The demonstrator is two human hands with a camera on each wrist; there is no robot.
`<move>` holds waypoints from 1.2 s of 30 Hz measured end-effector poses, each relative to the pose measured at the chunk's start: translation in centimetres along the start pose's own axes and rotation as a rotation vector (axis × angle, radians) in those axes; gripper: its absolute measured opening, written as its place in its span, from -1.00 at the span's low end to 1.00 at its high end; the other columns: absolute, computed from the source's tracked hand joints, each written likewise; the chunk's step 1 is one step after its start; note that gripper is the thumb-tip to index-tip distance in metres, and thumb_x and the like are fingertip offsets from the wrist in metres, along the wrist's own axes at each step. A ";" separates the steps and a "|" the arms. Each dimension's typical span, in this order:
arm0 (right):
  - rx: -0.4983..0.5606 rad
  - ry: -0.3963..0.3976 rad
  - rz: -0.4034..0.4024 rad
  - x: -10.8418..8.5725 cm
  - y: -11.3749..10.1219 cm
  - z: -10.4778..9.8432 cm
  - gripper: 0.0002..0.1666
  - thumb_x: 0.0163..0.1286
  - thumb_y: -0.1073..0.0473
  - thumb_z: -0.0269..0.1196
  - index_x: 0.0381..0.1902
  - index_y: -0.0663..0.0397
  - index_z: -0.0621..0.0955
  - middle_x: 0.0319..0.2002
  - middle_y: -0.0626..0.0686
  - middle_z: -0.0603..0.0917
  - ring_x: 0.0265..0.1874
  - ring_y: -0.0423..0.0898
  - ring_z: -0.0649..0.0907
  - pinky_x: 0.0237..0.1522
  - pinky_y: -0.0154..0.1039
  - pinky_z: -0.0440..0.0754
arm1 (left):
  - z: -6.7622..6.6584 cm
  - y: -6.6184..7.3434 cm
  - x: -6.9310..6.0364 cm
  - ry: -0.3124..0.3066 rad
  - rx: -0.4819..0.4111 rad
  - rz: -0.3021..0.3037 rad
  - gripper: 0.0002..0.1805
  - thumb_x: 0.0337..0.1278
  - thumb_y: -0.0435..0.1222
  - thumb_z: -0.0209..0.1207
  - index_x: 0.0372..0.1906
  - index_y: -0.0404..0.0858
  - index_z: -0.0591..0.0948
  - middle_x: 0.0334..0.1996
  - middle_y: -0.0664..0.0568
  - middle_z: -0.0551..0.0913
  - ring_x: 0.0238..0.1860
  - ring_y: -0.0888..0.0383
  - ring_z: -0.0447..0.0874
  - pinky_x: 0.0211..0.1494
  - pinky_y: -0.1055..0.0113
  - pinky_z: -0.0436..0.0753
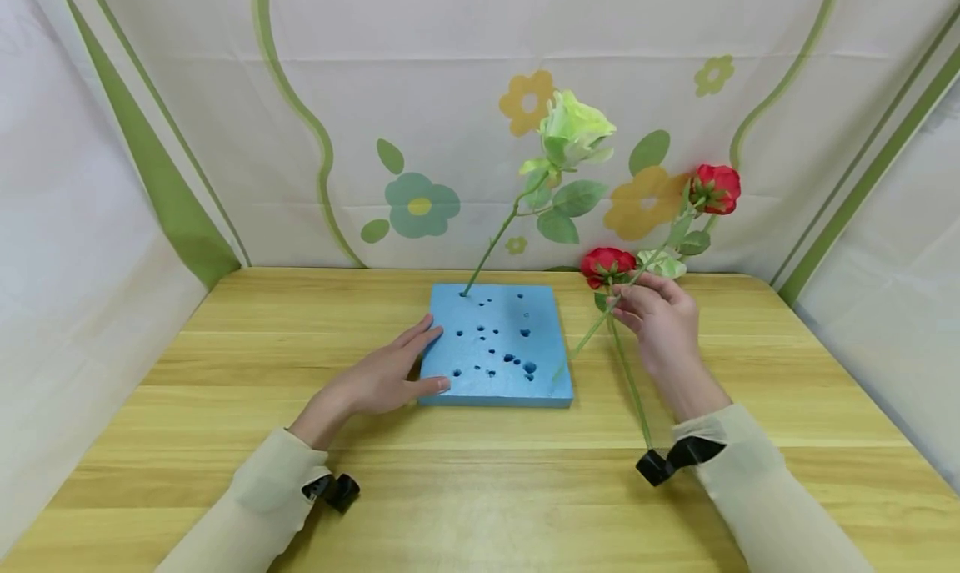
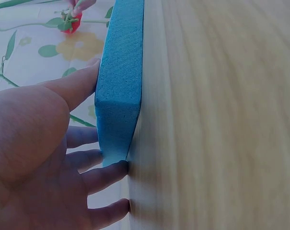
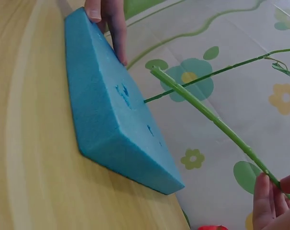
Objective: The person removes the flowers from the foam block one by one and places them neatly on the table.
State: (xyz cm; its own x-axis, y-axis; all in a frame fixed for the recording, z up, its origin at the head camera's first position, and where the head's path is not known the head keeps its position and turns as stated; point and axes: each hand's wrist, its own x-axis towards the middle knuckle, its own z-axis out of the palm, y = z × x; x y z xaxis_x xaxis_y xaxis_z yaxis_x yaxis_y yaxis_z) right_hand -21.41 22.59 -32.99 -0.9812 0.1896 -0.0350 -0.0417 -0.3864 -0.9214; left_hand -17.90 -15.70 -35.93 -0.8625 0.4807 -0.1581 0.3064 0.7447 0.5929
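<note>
A blue foam block [image 1: 502, 314] with several holes lies flat on the table. From its back left hole rises the stem of a pale green rose [image 1: 573, 131], leaning right. My left hand [image 1: 378, 377] rests on the block's left edge, fingers extended, thumb at the front left corner; the left wrist view shows the palm [image 2: 29, 129] beside the block's side [image 2: 120, 62]. My right hand [image 1: 663, 331] pinches the stem [image 3: 207, 112] of a red rose [image 1: 716, 189], whose bloom points up and right. The stem's lower end hangs near the block's right side, above the table.
Another red rose [image 1: 607, 266] lies right of the block, its stem running toward the front under my right hand. A pale flower [image 1: 662, 263] is behind that hand. A floral curtain [image 1: 450, 123] stands at the table's [image 1: 480, 490] back edge.
</note>
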 end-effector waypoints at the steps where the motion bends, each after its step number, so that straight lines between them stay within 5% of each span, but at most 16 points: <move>1: -0.029 -0.010 -0.001 -0.3 0.0 -0.3 -0.74 0.54 0.38 0.25 0.08 0.19 0.45 -0.27 -0.03 0.82 -0.35 -0.15 0.82 -0.21 -0.36 0.81 | 0.0 0.0 0.0 -0.001 0.000 -0.001 -0.03 0.53 0.15 0.17 0.75 -0.15 0.01 0.78 -0.05 -0.21 0.74 -0.24 -0.04 0.67 -0.29 0.20; 8: -0.189 -0.083 0.012 -1.7 -0.4 -1.9 -0.69 0.56 0.35 0.24 0.16 0.16 0.44 -0.23 -0.09 0.84 -0.32 -0.18 0.80 -0.20 -0.36 0.81 | 0.0 0.1 -0.1 -0.003 0.001 -0.001 -0.02 0.52 0.14 0.18 0.75 -0.15 0.00 0.78 -0.05 -0.22 0.75 -0.23 -0.05 0.67 -0.28 0.20; 18: -0.265 -0.171 0.072 -2.1 -1.2 -5.2 -0.77 0.56 0.35 0.26 0.08 0.10 0.51 -0.25 -0.11 0.85 -0.33 -0.22 0.80 -0.19 -0.36 0.81 | 0.0 0.1 0.0 -0.006 0.006 -0.004 -0.02 0.53 0.16 0.16 0.76 -0.15 0.00 0.78 -0.05 -0.22 0.74 -0.24 -0.04 0.67 -0.29 0.21; 27: -0.290 -0.229 0.134 -1.4 -2.5 -8.4 -0.81 0.55 0.33 0.28 -0.04 -0.09 0.68 -0.23 -0.09 0.86 -0.32 -0.16 0.83 -0.24 -0.35 0.81 | 0.0 0.1 -0.1 -0.003 0.010 0.000 -0.02 0.53 0.16 0.16 0.76 -0.16 0.00 0.78 -0.07 -0.22 0.74 -0.26 -0.04 0.66 -0.30 0.21; 36: -0.429 -0.285 0.168 -0.2 -3.9 -12.7 -0.78 0.59 0.31 0.24 0.01 -0.13 0.71 -0.18 -0.16 0.81 -0.24 -0.17 0.84 -0.20 -0.33 0.82 | 0.0 0.0 -0.1 0.001 0.012 0.011 -0.01 0.52 0.18 0.15 0.75 -0.16 0.01 0.78 -0.07 -0.21 0.74 -0.26 -0.03 0.66 -0.30 0.23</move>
State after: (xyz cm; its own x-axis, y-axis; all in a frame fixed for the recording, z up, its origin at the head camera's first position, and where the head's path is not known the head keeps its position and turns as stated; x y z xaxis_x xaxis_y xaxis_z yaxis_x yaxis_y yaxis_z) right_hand -18.61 35.50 -34.30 -0.9824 -0.1187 -0.1441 0.1422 0.0248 -0.9895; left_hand -17.81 -15.76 -35.93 -0.8594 0.4884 -0.1514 0.3202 0.7449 0.5853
